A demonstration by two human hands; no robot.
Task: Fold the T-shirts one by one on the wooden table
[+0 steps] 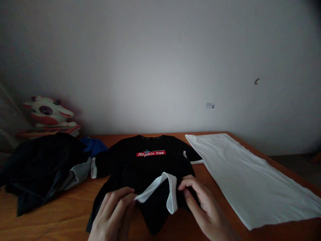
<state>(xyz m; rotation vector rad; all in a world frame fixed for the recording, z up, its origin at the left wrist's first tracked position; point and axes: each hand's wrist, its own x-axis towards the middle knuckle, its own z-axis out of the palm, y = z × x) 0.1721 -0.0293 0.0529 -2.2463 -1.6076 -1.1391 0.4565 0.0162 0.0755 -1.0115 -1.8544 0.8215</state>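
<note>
A black T-shirt (147, 165) with a red "Remain free" print lies on the wooden table, its neck toward the wall and white edging on the sleeves. Its lower edge, lifted toward me, shows a white hem band (156, 185) that bends up in a peak. My left hand (112, 212) is closed with the fingertips pinching the left end of this band. On the other side, my right hand (198, 204) has thumb and index finger closed on the black cloth beside the band. Part of the shirt's bottom is hidden behind my hands.
A white folded cloth (250, 177) lies flat along the right of the wooden table (62, 217). Dark clothes (45, 164) are heaped at left, with a blue garment (94, 146) behind. A cow-shaped toy (50, 112) rests on books near the wall.
</note>
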